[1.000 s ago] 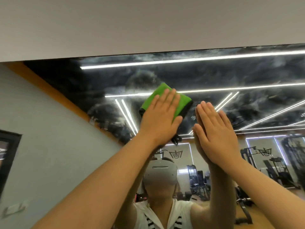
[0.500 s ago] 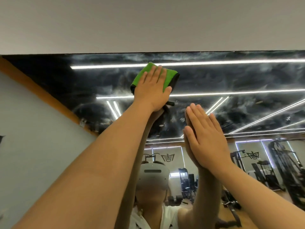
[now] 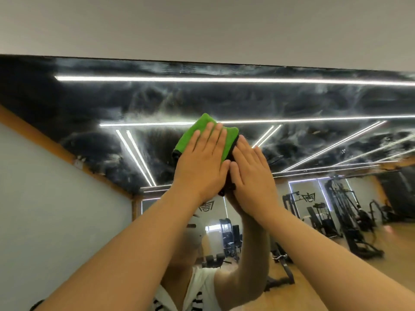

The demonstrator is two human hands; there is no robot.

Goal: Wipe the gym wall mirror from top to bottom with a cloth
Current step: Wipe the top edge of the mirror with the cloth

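Lowered now, flat left hand presses cloth against mirror beside flat right hand.

Left hand presses a green cloth flat on the smeared mirror — right hand flat just beside it.

- Light is even and fairly bright; the arms carry only soft shading.
- On the mirror, white light strips reflect as strong glare lines across the upper and middle frame.
- Grey hazy smears show on the dark glass around them.
- The wide lens bends the mirror's top edge, mostly at left and right.
- The reflected gym machines at lower right look a little soft.
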